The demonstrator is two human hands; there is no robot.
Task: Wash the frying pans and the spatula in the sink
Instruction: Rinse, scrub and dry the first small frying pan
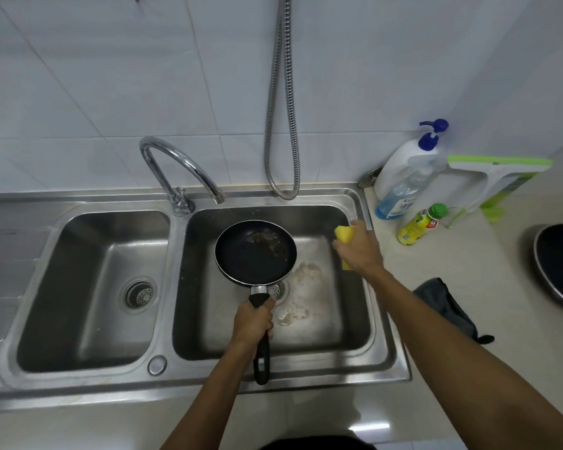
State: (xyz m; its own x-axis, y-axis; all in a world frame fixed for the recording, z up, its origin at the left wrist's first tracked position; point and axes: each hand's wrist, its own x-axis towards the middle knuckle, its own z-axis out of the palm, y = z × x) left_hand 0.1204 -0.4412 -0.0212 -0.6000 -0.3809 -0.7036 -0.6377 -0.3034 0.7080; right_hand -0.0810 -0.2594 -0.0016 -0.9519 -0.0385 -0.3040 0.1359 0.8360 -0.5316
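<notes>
Head view: my left hand (pixel 253 323) grips the frying pan (pixel 255 251) over the right sink (pixel 355 349); my right hand (pixel 358 248) seemingly clutches a sponge (pixel 344 233). Scrubbing's next: sponge onto the greasy base.

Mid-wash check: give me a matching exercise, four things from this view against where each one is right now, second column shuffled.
1. frying pan
2. sponge
3. green-capped bottle
4. dark cloth

A. lying on the counter, just right of the right forearm
B. gripped in the right hand
C. on the counter beside the pump bottles
D. held by its handle in the left hand, over the right basin

Pairs: 1-D, 2-B, 3-C, 4-A
</notes>
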